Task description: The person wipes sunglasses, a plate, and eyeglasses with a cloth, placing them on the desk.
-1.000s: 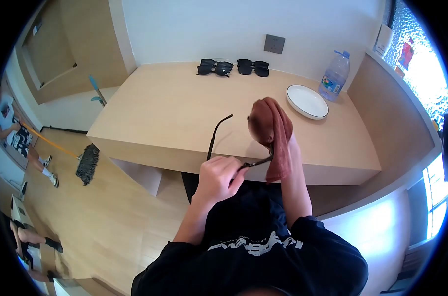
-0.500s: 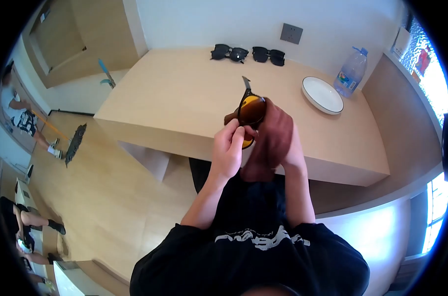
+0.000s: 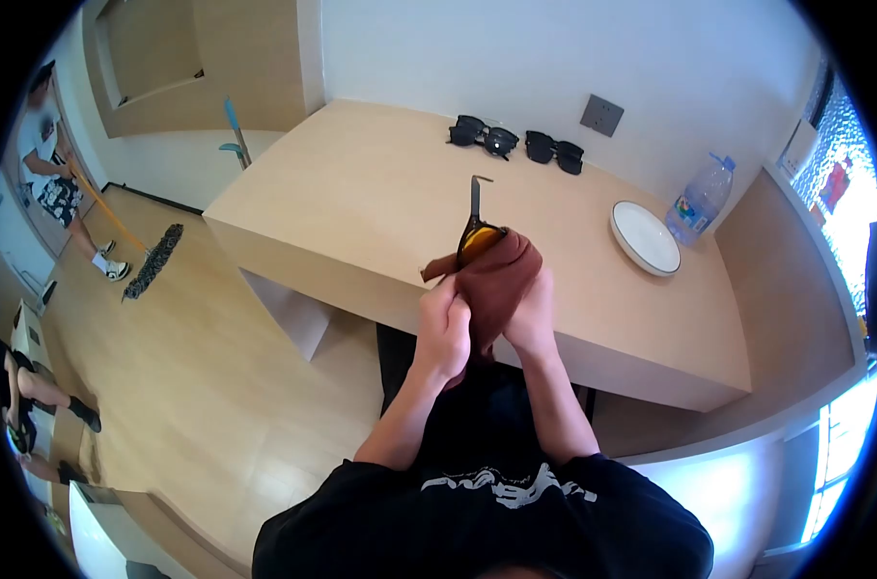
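Observation:
In front of the desk's near edge, my left hand is closed around the lower part of the yellow-lensed sunglasses and bunched cloth. One dark temple of the glasses sticks up, its tip bent. A reddish-brown cloth is wrapped over most of the lenses, leaving a strip of yellow lens showing at the top. My right hand grips the cloth from the right, pressing it on the lens; its fingertips are hidden behind the fabric. The lower lens is covered.
Two pairs of black sunglasses lie at the back of the wooden desk. On the right are a white plate and a plastic bottle. To the left, a person holds a mop; another person sits lower down.
The cloth now covers most of the lenses, which were largely bare before. My right hand has moved left and closer to my left hand. The view has shifted, and the mop has moved slightly.

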Motion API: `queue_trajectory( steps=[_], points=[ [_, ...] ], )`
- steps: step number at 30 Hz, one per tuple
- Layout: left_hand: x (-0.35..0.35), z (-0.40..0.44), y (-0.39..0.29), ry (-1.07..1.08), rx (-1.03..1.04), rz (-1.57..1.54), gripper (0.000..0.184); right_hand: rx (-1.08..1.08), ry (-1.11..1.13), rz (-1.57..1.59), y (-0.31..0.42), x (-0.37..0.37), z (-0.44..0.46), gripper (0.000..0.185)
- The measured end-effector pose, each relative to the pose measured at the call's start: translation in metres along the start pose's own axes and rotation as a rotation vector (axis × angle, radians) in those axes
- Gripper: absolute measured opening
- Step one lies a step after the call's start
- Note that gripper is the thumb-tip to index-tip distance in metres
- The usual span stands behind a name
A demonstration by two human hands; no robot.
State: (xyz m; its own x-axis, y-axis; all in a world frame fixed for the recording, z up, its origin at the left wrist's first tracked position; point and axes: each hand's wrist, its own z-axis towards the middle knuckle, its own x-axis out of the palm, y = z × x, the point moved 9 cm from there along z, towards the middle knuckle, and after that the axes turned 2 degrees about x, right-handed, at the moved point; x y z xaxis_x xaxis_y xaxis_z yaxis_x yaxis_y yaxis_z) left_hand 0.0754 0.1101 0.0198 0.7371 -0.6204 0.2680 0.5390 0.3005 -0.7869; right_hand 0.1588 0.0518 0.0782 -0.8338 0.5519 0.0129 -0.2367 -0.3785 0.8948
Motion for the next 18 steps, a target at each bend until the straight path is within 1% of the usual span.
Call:
queue_trajectory(
  steps=[1,3,5,6,7,8,9,11,12,13,15,16,17,18],
  points=[
    [0.0,0.001,-0.002,-0.003,0.011,-0.004,0.026,-0.025,0.041,0.035,0.004,0.005,0.003,0.02],
    [0.001,-0.001,-0.006,0.012,0.006,-0.025,0.026,-0.047,0.033,0.073,-0.001,0.003,0.006,0.02],
    [0.005,-0.001,-0.011,0.029,-0.024,-0.025,0.022,0.002,0.041,0.043,-0.001,0.002,0.006,0.021],
    [0.01,-0.001,-0.012,0.077,-0.03,0.048,0.021,0.016,0.031,0.04,-0.011,-0.006,0.006,0.021],
    [0.014,-0.002,-0.01,0.126,-0.031,0.123,0.021,-0.009,0.073,0.017,-0.024,-0.013,0.006,0.02],
    [0.017,-0.003,-0.01,0.17,0.045,0.273,0.023,-0.038,0.117,-0.003,-0.032,-0.016,0.008,0.021],
    [0.019,-0.003,-0.009,0.174,0.036,0.271,0.023,-0.03,0.11,-0.004,-0.04,-0.022,0.007,0.021],
    [0.032,-0.009,-0.002,0.221,-0.053,0.193,0.025,0.188,-0.08,0.291,-0.069,-0.048,0.001,0.026],
    [0.037,-0.01,-0.001,0.237,-0.08,0.195,0.024,0.155,-0.037,0.265,-0.066,-0.051,0.002,0.029],
    [0.04,-0.009,0.001,0.246,-0.083,0.192,0.024,0.156,-0.048,0.264,-0.063,-0.053,0.0,0.029],
    [0.043,-0.003,-0.013,0.209,0.116,0.201,0.024,0.161,-0.156,0.328,-0.056,-0.061,-0.003,0.028],
    [0.041,-0.004,-0.009,0.188,0.063,0.174,0.022,0.147,-0.138,0.342,-0.054,-0.061,-0.002,0.026],
    [0.043,-0.006,-0.001,0.222,-0.139,0.064,0.023,0.184,-0.167,0.379,-0.064,-0.066,-0.005,0.026],
    [0.042,-0.006,-0.005,0.24,-0.111,0.109,0.024,0.186,-0.173,0.386,-0.064,-0.066,-0.007,0.026]
  ],
)
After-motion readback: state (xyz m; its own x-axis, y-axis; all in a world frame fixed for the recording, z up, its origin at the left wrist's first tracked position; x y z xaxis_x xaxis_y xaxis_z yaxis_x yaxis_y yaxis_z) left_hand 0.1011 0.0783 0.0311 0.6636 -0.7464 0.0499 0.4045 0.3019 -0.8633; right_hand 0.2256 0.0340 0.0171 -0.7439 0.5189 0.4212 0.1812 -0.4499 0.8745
